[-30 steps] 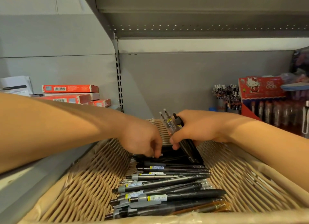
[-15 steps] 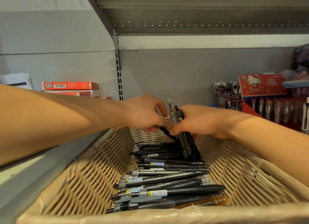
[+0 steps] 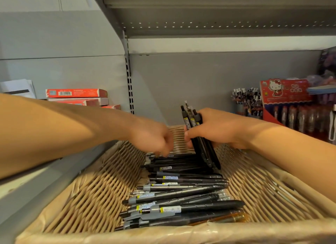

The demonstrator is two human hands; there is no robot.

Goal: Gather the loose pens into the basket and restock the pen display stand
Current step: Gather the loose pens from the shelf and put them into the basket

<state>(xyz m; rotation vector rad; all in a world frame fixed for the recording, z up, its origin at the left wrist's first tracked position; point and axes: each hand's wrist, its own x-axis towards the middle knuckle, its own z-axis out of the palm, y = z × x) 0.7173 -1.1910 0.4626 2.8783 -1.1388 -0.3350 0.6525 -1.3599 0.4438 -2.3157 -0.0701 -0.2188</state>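
Both bare forearms reach forward and converge near the middle of the view. The left hand (image 3: 154,137) hangs palm down with fingers curled downward, its fingertips blurred, so any grasp cannot be told. The right hand (image 3: 214,129) is clenched, thumb and fingers wrapped round a bundle of pens (image 3: 198,134) held nearly upright.

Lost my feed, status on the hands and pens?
Right hand gripping pen bundle. Left hand blurred, reaching pens in basket. Nothing blocking.
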